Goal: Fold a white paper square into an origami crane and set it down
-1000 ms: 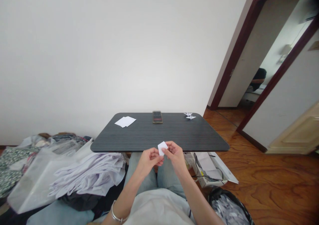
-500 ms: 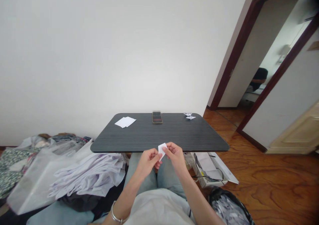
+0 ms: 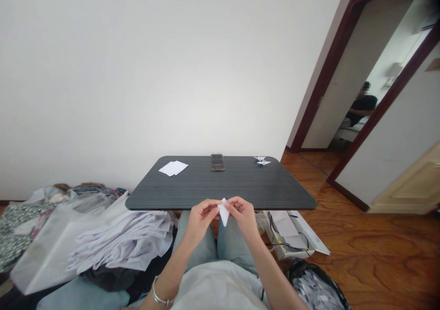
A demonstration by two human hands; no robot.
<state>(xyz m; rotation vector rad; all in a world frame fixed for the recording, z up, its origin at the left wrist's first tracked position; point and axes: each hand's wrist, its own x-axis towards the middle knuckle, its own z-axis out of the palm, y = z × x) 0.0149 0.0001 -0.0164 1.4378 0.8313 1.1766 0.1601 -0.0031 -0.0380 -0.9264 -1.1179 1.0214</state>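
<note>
Between my two hands is a small piece of folded white paper point(image 3: 224, 214), kite-shaped with its long point downward. My left hand point(image 3: 202, 214) pinches its left edge between thumb and fingers. On the other side, my right hand point(image 3: 241, 211) grips the upper right edge the same way. Both hands are just in front of the near edge of the dark table point(image 3: 220, 188), above my lap. Two small folded paper cranes point(image 3: 263, 162) stand at the table's far right. White paper sheets point(image 3: 173, 168) lie in an overlapping pile at the far left.
A phone point(image 3: 217, 162) is at the table's back middle. Folded white cloth point(image 3: 127, 239) and plastic wrapping are heaped on the left. Right of my legs are a white box with cables point(image 3: 292, 234) and a black-lined bin of paper scraps point(image 3: 316, 285). Someone sits beyond the doorway point(image 3: 362, 106).
The folded paper has turned in my fingers, so its long point now faces down. My left hand has shifted up along its edge. More of the person beyond the doorway shows.
</note>
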